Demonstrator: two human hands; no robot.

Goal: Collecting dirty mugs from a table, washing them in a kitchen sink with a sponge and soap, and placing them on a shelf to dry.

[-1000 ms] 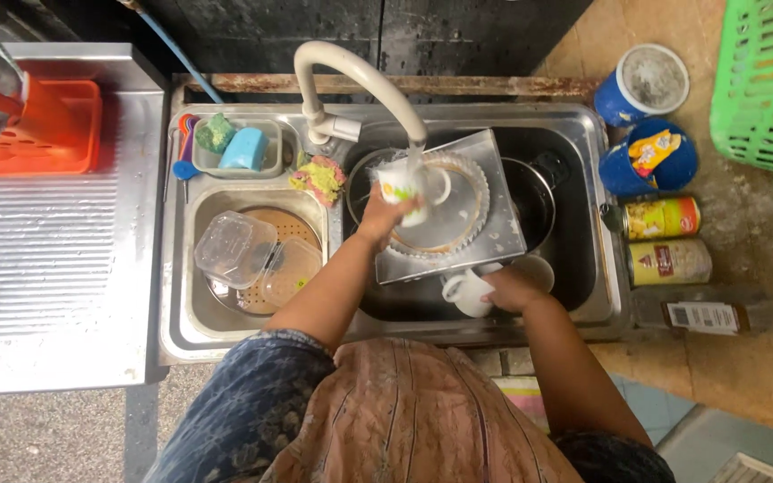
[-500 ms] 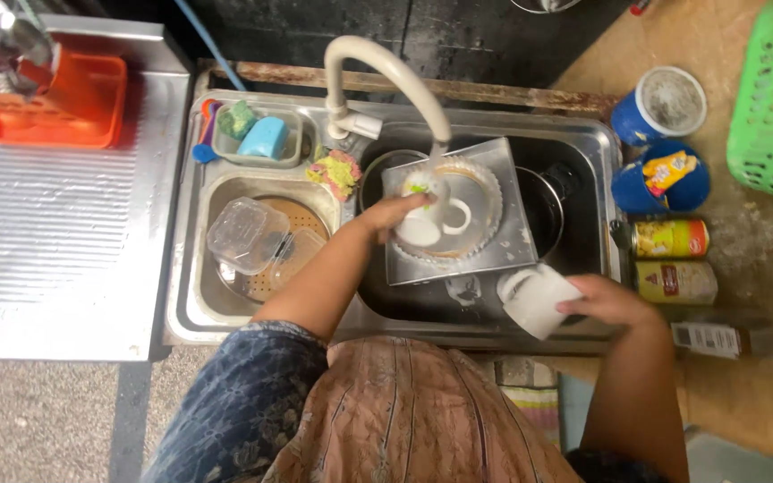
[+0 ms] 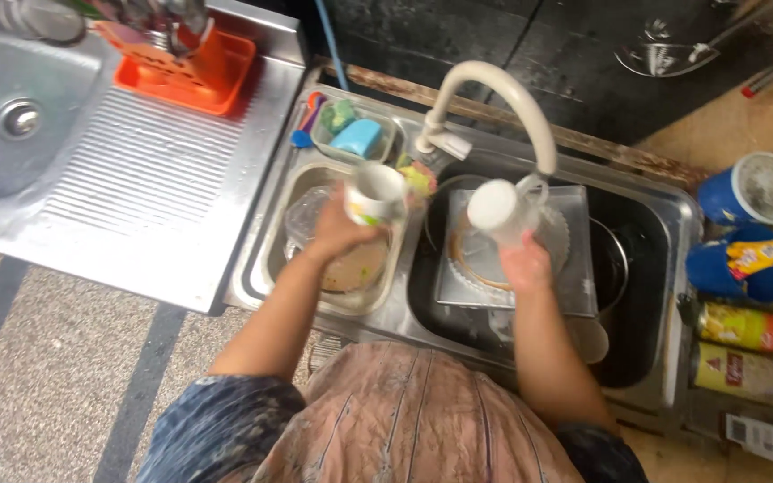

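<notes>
Cups in both hands over a double sink

Left hand (image 3: 333, 234) is closed around a white cup (image 3: 376, 193) with a coloured print, held mouth-up above the left basin (image 3: 266, 259). That basin holds a clear plastic container (image 3: 306, 215) and a brownish round dish beneath it (contents not readable). Right hand (image 3: 526, 265) grips a second white cup (image 3: 496, 209), tilted on its side, just under the outlet of the white curved tap (image 3: 494, 98). Hands are well apart, one over each basin.

Right basin (image 3: 646, 268): a square clear tray (image 3: 574, 286) with a round plate (image 3: 476, 259) on it; a pale cup-like item lies near the front rim, partly hidden by the forearm.

Small tub (image 3: 355, 139) behind the left basin holds a blue soap block and a green scrubber. Orange rack (image 3: 191, 72) with utensils stands on the ribbed steel drainboard (image 3: 136, 179); another steel sink bowl (image 3: 20, 116) is at far left.

Right of the sinks: blue lidded tub (image 3: 749, 192), blue pouch (image 3: 744, 268), two tins (image 3: 740, 349) on their sides. Floor is speckled grey with dark stripes; back wall is dark.
</notes>
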